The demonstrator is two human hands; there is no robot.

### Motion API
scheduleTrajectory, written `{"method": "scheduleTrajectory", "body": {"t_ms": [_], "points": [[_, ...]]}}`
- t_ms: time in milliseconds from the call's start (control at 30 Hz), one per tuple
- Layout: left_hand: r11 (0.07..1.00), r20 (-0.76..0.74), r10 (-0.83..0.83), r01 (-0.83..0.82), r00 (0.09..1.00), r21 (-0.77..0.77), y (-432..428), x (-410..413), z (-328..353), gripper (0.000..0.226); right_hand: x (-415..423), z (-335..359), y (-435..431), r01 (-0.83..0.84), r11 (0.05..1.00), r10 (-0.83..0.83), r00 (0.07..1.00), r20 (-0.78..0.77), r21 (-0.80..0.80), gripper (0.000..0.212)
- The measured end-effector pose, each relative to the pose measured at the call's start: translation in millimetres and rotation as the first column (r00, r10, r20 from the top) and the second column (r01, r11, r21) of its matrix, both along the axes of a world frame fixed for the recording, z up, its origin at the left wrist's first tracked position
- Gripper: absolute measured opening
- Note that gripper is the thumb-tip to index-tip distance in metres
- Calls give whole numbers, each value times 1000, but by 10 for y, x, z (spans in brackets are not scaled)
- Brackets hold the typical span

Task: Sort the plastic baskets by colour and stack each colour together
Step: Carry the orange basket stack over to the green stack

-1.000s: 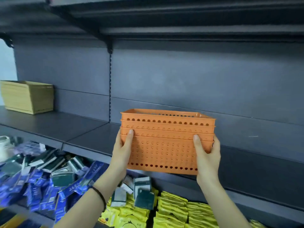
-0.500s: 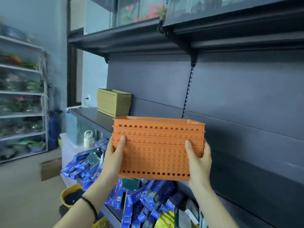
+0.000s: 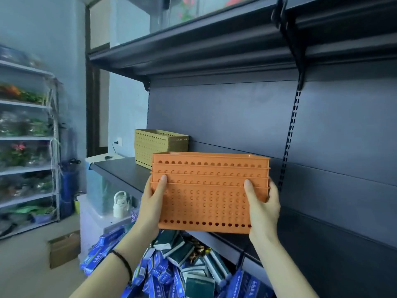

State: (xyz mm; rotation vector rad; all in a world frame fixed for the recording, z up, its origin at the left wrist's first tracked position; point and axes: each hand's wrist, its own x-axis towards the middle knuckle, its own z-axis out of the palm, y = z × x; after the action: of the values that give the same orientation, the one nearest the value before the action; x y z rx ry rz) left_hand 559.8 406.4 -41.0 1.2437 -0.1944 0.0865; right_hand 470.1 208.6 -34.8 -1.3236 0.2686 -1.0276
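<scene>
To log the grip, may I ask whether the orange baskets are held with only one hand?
No, the left hand grips one end of the orange baskets and the right hand grips the other.

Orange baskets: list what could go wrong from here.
1. The orange baskets are held only at their ends by the left hand and right hand; a loose nested one might slip out onto the packets below.
2. Set down too near the shelf front edge, the stack might tip off.
3. Slid left carelessly, it could knock the yellow baskets.
</scene>
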Motion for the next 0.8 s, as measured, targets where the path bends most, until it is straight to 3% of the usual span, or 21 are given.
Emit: {"method": "scheduleTrajectory", "body": {"t_ms": [367,600,733,800], "points": [[976,19,-216,217,976,-18,-67,1557,-116,45,1101,-115,160,182,983,-182,983,7,-4,52],[894,91,-444,433,892,119,-201,2701,-135,43,1854,-232,291,376,927,-376,927,-17,0,57],[845,74,-509,482,857,231,-270,3269,-271,69,2198,-305,322,417,907,-420,904,-85,-54,58],[842,75,-508,476,858,254,-316,3466,-293,57,2335,-321,310,445,892,-452,883,-122,-81,58]]}}
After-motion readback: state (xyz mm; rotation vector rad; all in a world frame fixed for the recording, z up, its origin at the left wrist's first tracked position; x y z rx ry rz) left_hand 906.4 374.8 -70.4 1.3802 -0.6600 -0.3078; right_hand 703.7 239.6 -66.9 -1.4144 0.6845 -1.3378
